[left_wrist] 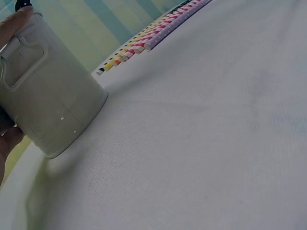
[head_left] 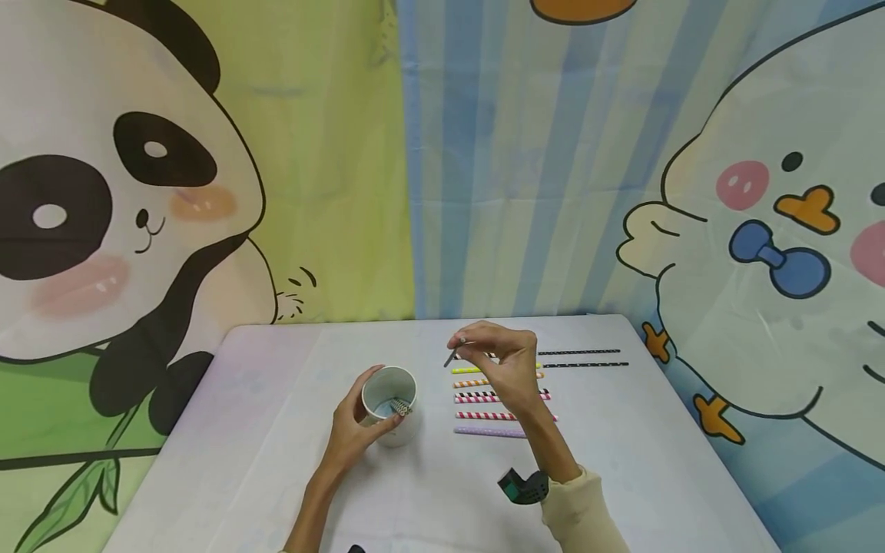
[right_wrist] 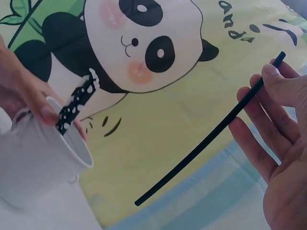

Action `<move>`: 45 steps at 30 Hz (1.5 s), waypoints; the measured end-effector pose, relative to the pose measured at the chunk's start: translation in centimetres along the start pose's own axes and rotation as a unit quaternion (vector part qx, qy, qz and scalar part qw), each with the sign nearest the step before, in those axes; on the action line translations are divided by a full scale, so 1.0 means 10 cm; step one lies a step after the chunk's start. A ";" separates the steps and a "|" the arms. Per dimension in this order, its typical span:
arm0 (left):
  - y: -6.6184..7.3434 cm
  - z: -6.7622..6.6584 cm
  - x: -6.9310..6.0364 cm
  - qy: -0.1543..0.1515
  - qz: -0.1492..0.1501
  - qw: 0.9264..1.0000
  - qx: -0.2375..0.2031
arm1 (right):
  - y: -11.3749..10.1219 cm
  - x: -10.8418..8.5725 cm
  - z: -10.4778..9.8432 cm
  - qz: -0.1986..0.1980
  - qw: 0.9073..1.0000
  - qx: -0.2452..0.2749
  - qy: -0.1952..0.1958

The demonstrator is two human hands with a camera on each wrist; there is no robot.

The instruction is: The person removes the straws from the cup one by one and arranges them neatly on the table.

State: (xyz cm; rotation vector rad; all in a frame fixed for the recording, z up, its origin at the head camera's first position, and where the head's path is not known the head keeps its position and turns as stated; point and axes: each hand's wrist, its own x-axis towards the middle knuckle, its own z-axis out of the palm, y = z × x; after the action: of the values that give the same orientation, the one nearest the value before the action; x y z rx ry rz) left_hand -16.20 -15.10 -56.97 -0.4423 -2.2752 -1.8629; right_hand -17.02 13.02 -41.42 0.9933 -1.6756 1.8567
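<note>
My left hand point(head_left: 351, 432) grips a white cup point(head_left: 391, 439), fingers around its far side and thumb at the rim. Inside leans a black-and-white patterned straw point(right_wrist: 76, 106), the thumb close beside it in the right wrist view. The left wrist view shows the cup point(left_wrist: 57, 91) upright on the cloth, its moulded handle facing the camera. To the right of the cup and above the table, my right hand point(head_left: 508, 370) pinches a thin dark straw point(right_wrist: 192, 155) near one end between thumb and fingers; the straw's other end hangs free.
Several straws lie in rows right of the cup: black dotted ones point(head_left: 585, 365), a yellow one point(head_left: 466, 371), orange and red striped ones, and a purple one point(head_left: 489, 432) nearest me. A white cloth point(head_left: 256, 438) covers the table; printed curtains point(head_left: 346, 192) hang behind.
</note>
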 end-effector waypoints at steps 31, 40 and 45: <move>-0.02 -0.01 -0.02 0.003 0.002 1.000 0.009 | 0.10 -0.28 -0.76 0.036 0.985 -0.167 0.015; -0.03 -0.01 -0.01 0.004 0.003 1.000 0.006 | 0.15 -0.38 -1.00 0.064 0.977 -0.204 0.010; -0.04 -0.01 -0.01 0.001 0.003 1.000 0.006 | 0.21 -0.43 -1.12 0.073 0.973 -0.218 0.003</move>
State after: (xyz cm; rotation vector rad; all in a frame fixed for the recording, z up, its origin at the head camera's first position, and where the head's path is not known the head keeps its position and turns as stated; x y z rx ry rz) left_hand -16.21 -15.32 -57.30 -0.4439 -2.2813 -1.8447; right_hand -18.20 24.24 -46.07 0.6945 -2.0781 1.4718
